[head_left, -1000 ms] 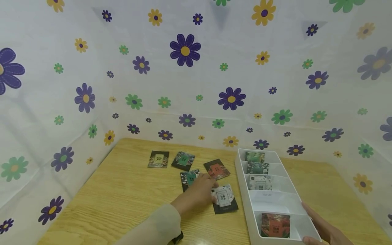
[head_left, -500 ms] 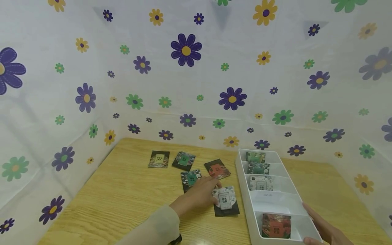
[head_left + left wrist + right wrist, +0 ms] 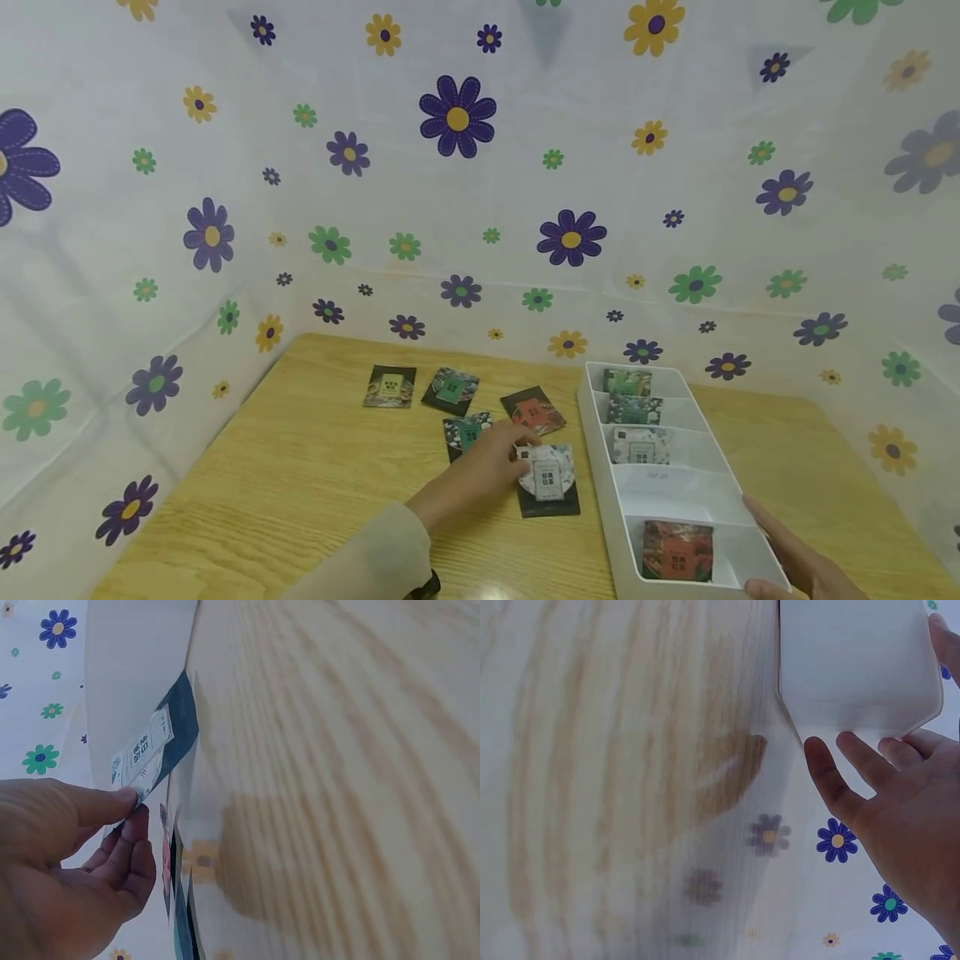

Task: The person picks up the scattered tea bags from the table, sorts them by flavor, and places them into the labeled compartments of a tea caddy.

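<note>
Near the middle of the desk, the left hand pinches the white packet by its upper left edge between thumb and fingers, the dark end tilting away free; whether that end touches the wood cannot be told. To do this well, the pinch should stay light but sure, so the packet does not crease, and the lift should be clear before any sideways move, since the red packet at twelve o'clock from it and the flowered packet at ten lie close enough to be dragged. The right hand, at about four o'clock, grips the near right corner of the white box; holding that firm should keep the box from sliding if bumped. Counted, nine packets show: one in the left hand, four flat on the desk (the red, the flowered, plus a green packet and a yellow packet toward ten o'clock), and four in the one box at three o'clock. Its five compartments, from the far end, show a leaf-green packet in the first, a dark green packet in the second, a second white packet in the third and a second red packet in the fifth; others could hide behind these.
</note>
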{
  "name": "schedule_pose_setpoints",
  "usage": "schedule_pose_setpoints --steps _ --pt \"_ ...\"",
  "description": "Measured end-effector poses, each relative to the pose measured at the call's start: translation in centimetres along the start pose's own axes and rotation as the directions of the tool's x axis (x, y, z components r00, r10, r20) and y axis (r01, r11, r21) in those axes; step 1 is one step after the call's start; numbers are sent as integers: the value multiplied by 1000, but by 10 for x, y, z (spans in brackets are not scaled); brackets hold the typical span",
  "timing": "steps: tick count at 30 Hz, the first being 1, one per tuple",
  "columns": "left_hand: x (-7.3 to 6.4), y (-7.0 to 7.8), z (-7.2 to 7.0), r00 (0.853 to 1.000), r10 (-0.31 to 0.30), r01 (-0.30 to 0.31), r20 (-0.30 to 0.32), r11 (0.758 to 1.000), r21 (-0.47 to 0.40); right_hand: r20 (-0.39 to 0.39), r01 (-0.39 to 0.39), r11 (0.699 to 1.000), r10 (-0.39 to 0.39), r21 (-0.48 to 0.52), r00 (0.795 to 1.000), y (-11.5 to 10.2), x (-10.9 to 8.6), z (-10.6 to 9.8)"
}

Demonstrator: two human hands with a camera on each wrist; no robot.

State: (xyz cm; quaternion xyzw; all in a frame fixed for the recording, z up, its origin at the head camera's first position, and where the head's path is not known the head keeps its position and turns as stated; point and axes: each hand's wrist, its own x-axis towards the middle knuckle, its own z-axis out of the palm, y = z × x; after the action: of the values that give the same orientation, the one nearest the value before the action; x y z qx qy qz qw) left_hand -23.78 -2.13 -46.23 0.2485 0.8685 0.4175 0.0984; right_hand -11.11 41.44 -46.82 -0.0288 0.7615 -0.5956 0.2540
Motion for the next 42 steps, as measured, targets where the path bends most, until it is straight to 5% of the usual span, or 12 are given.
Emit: schedule_pose_setpoints --steps 9,17,29,37,42 --pt "1 -4 -9 999 -5 3 -54 999 -34 26 10 1000 -10 16 1000 2 0 -3" --pt "-1 -2 -26 997 -9 1 -74 995 -101 -67 -46 992 38 -114 997 -3 0 5" --pt "7 23 -53 987 54 -86 -149 972 -218 -74 -88 978 75 -190 994 -4 -1 2" --pt "25 45 -48 993 26 -66 -120 936 -347 -13 -29 991 28 -128 1000 -5 -3 1" --pt "41 61 -33 991 42 -81 -126 943 -324 -6 -18 996 17 -91 1000 -5 -3 3"
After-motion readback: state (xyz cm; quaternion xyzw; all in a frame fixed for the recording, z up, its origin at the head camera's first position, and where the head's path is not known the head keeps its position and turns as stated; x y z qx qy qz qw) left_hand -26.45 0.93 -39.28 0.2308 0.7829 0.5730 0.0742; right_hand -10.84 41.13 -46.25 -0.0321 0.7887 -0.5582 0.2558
